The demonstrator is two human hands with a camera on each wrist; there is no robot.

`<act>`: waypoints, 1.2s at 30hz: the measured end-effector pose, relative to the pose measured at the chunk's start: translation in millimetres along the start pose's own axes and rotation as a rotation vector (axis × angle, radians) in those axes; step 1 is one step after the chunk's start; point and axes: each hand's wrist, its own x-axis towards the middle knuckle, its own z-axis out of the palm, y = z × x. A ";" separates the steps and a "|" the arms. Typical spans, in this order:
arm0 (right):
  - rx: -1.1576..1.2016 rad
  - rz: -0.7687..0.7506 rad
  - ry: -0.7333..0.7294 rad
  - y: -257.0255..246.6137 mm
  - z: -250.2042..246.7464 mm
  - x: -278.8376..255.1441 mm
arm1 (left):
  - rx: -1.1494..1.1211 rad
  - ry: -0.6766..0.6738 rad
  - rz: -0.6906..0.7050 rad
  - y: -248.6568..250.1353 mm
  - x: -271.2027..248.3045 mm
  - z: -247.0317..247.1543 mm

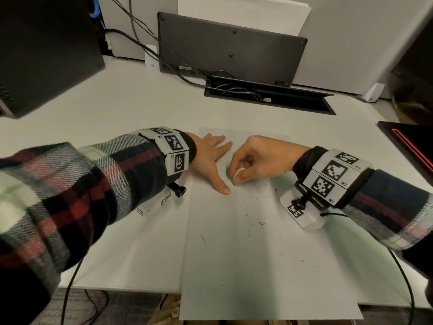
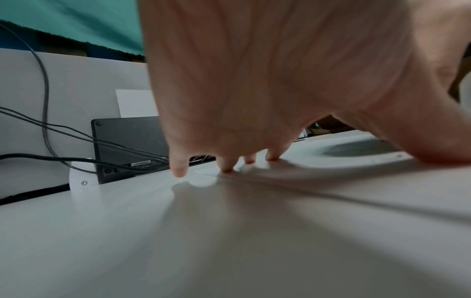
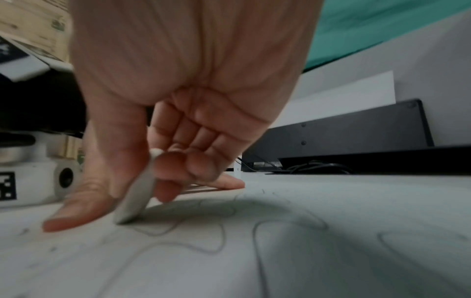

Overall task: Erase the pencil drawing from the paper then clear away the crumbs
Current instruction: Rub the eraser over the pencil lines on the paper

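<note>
A white sheet of paper [image 1: 253, 254] lies on the desk and hangs over its front edge. Faint pencil lines [image 3: 216, 242] curl across it near my right hand. Dark eraser crumbs [image 1: 261, 223] are scattered over the sheet. My right hand [image 1: 236, 175] pinches a white eraser [image 1: 237, 174] between thumb and fingers, its lower tip on the paper [image 3: 331, 252]. The eraser [image 3: 137, 197] is tilted. My left hand [image 1: 215, 158] lies flat with spread fingers [image 2: 226, 165] pressing the sheet's upper left part, thumb close to the eraser.
A black panel [image 1: 229, 48] leans against the back wall behind an open cable tray [image 1: 269, 95] with cables [image 1: 150, 50]. A dark box [image 1: 46, 50] stands at the back left. A black and red item [image 1: 412, 141] sits at the right edge.
</note>
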 end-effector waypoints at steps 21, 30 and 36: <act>-0.041 0.045 0.098 4.8 0.2 -1.2 | 0.018 0.007 0.008 1.7 1.0 -0.8; -0.049 0.010 0.045 2.0 3.6 -0.6 | -0.006 -0.001 0.012 -0.2 1.9 -0.2; -0.145 0.044 0.137 10.6 -1.7 4.1 | 0.002 0.002 0.002 0.2 2.7 1.0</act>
